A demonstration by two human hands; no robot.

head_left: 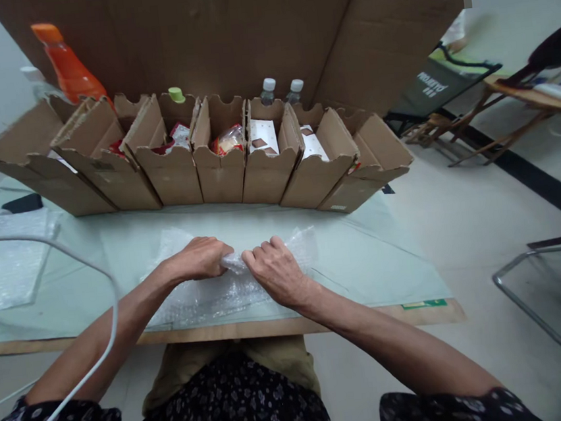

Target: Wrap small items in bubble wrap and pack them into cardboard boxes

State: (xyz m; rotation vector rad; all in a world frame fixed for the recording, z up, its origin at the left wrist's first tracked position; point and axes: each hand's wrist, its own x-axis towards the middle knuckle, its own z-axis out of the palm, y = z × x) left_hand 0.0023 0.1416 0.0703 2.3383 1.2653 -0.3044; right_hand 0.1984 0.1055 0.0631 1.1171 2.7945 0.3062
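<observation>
A sheet of clear bubble wrap lies on the pale green table top right in front of me. My left hand and my right hand rest on it side by side, fingers curled and pinching a bunched fold of the wrap between them. Whatever may be inside the fold is hidden by my fingers.
A curved row of open cardboard boxes with packets stands at the back of the table, bottles behind it. More bubble wrap lies at the left. A white cable crosses my left arm. Chairs stand at the right.
</observation>
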